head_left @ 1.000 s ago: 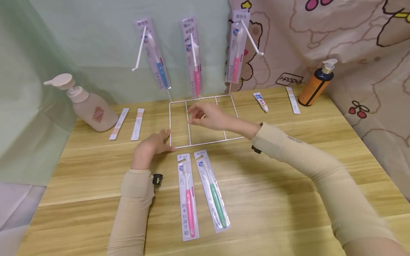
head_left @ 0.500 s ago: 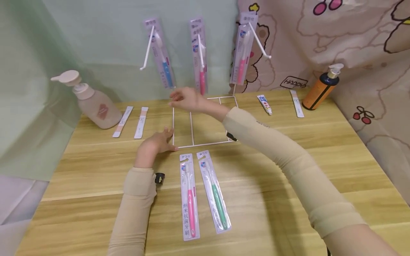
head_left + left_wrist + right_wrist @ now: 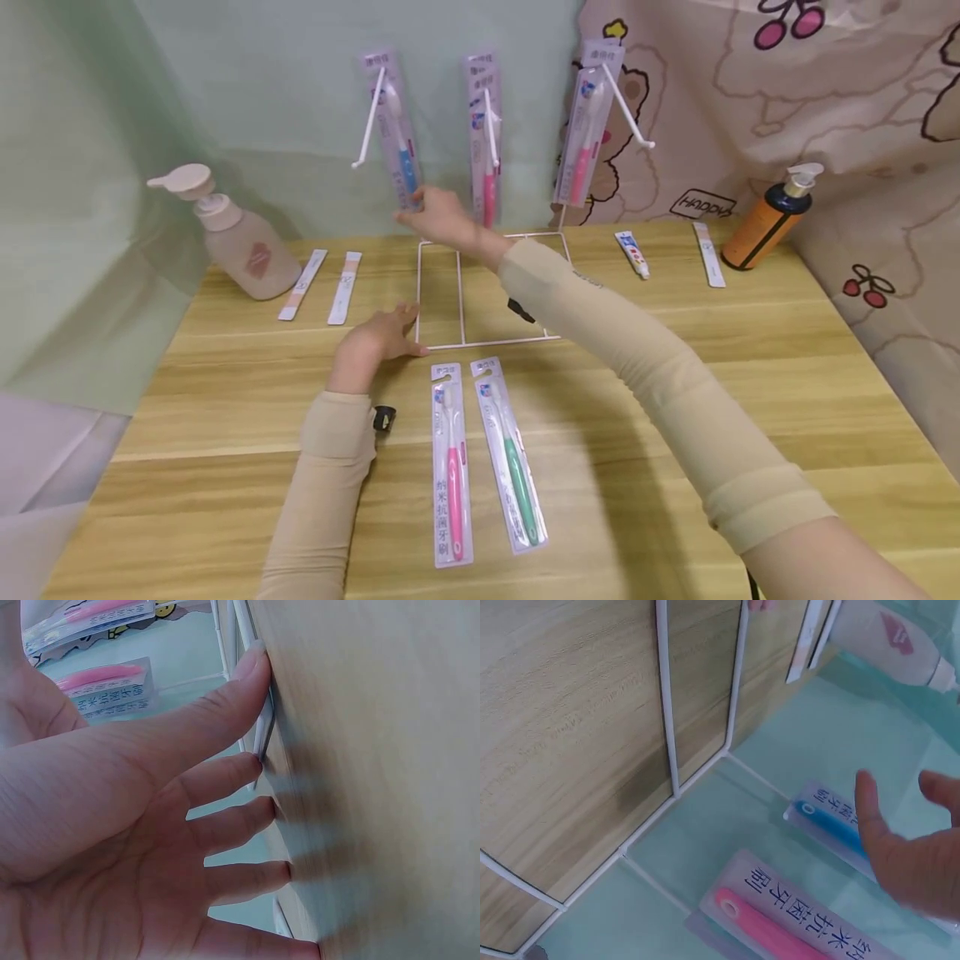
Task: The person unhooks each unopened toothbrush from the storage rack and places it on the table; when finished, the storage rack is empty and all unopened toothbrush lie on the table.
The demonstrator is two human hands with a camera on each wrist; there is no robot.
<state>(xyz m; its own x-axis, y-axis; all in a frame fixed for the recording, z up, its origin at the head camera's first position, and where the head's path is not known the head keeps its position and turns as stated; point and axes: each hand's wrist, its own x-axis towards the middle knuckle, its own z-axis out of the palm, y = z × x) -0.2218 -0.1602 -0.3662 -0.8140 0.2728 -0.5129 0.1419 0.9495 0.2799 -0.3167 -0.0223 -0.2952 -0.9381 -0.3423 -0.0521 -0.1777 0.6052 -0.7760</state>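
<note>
A left hand (image 3: 375, 337) presses flat, fingers straight, on the wire rack base (image 3: 438, 343) to steady it on the tabletop (image 3: 675, 333), while the right hand (image 3: 442, 218), fingers spread and empty, reaches the hanging blue toothbrush pack (image 3: 397, 133).

The wooden table (image 3: 675, 350) bears a wire rack (image 3: 487, 337) that the left hand (image 3: 378, 337) presses; two packs (image 3: 480, 458) lie just nearer, sachets (image 3: 322, 283) and a bottle (image 3: 240, 237) left of it.
</note>
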